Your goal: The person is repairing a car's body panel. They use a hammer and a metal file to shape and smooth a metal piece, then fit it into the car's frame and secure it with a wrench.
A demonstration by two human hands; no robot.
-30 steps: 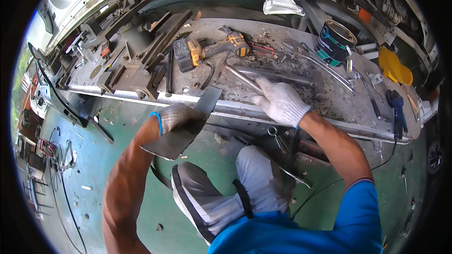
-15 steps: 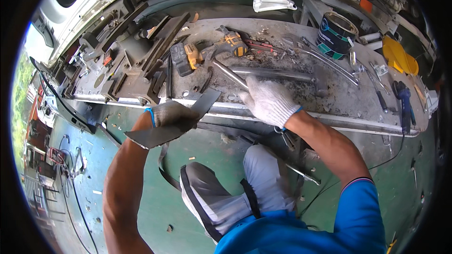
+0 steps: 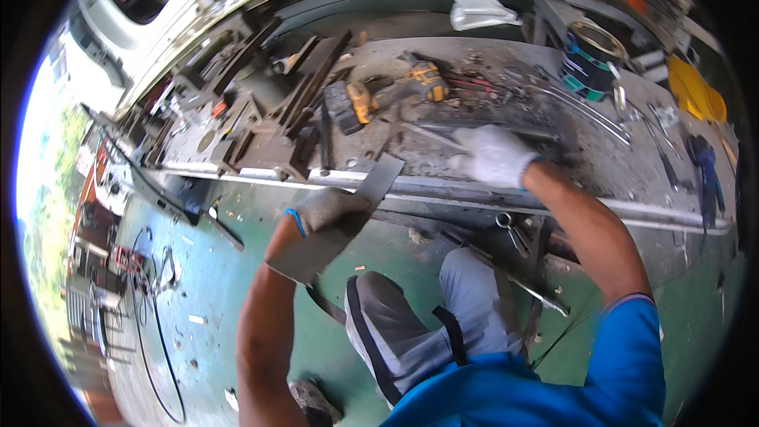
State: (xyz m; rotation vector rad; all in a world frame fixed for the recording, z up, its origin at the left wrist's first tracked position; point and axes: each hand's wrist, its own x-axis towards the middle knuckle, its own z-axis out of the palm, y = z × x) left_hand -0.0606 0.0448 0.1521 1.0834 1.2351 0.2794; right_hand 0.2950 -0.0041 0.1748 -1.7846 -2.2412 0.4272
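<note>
A bent grey sheet-metal piece [image 3: 312, 253] is in my gloved left hand [image 3: 334, 210], held in front of the bench's near edge. One end of it reaches up to the edge, and the other hangs over my forearm. My gloved right hand [image 3: 496, 160] is over the bench top, closed around a slim metal bar [image 3: 431, 136] that sticks out to the left. Motion blurs this hand, and the bar's other end is hidden in it. Just behind lies a steel hammer [image 3: 564, 136], partly covered by my right hand.
On the bench [image 3: 474, 49] lie a yellow-and-black cordless drill [image 3: 427, 81], long wrenches [image 3: 593, 117] and a dark-handled power tool [image 3: 704, 170]. A paint can [image 3: 589, 63] stands at the back right. Heavy steel fixtures [image 3: 304, 103] occupy the left. Cables [image 3: 154, 348] run across the floor.
The whole view has shifted, with the bench now farther right and slightly lower. The sheet metal has turned in my left hand, its near end dropping. My right hand keeps the bar and is now blurred.
</note>
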